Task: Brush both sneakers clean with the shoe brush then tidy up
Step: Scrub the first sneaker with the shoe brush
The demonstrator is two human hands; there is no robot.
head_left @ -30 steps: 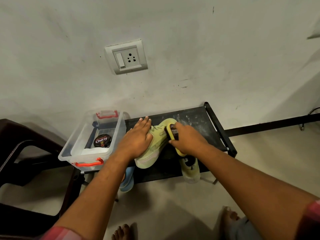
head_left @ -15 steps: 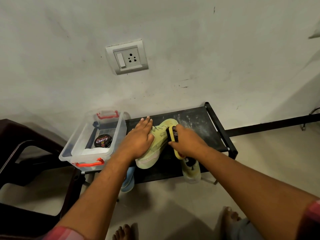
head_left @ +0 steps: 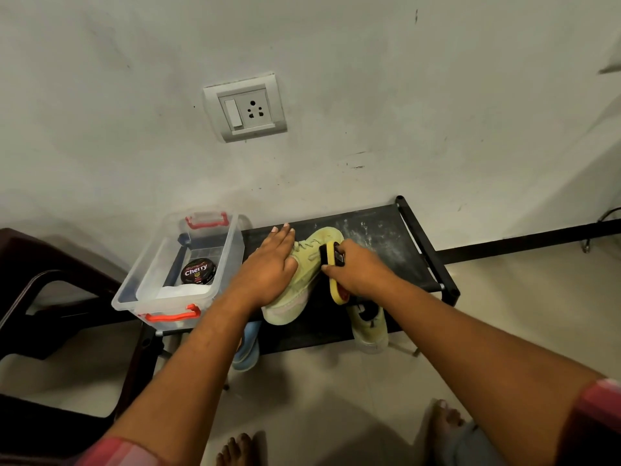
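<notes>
- The right grip (head_left: 361, 270) is closed round the shoe brush (head_left: 331, 255), fingers curled over its yellow back; the dark bristle side faces the sneaker.
- The brush lies against the laced upper of the pale green sneaker (head_left: 304, 280), on the side nearer the shelf's right edge.
- The left grip (head_left: 268, 267) holds nothing — it lies flat, fingers straight and together, pressing on the sneaker's other side.
- That sneaker rests on the top shelf (head_left: 386, 243) of a black shoe rack, about midway along it, toe towards the back edge by the wall and heel towards the front edge.
- The second sneaker (head_left: 368, 326) shows just below the front edge, under the right wrist; what carries it is hidden.
- At the shelf's left end stands a clear plastic box (head_left: 228, 260) with red handles — it overhangs the left edge.
- Inside the box lie a black tin (head_left: 198, 271) marked "Cherry" and something white (head_left: 184, 292) beside it.
- A blue slipper (head_left: 247, 348) peeps out below the front edge, beneath the left forearm.
- The shelf's right half is bare and dusted with pale marks.
- A wall socket (head_left: 247, 109) sits above the rack; a dark chair (head_left: 40, 264) stands off the left end.
</notes>
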